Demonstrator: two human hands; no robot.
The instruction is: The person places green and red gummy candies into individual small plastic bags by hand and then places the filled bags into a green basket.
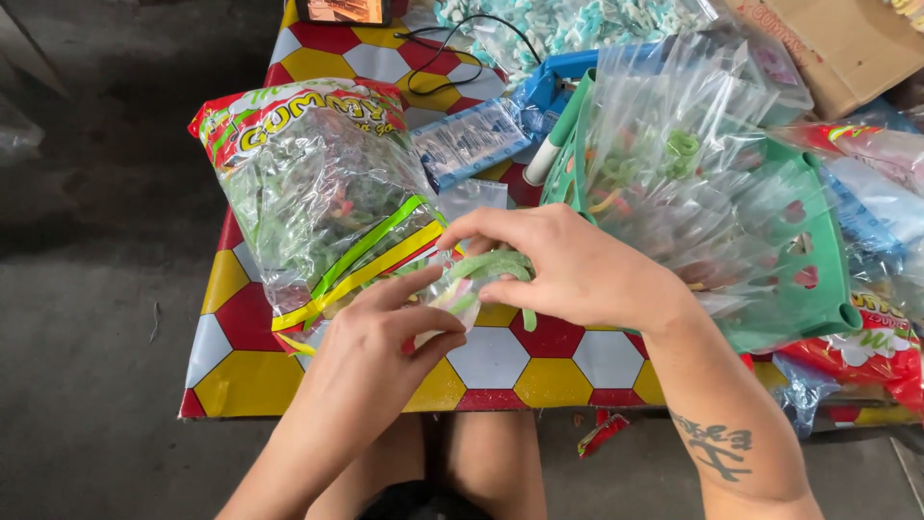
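Both hands close on one item — a small clear plastic bag (460,289) filled with green sugared gummy strips (493,264). Right hand (568,270) pinches the bag's upper part between thumb and fingers; left hand (371,351) supports its lower part, fingers pressed against the film. Bag sits just above a tabletop covered in red, yellow and white hexagon-patterned oilcloth (486,361). Immediately left of the grip lies a large clear candy sack with red and green printed top (313,183), touching the left fingers. Right of the grip — a green plastic basket (804,279) stuffed with clear filled bags (674,154). Beyond the grip, a flat pack of blue-and-white sachets (472,140).
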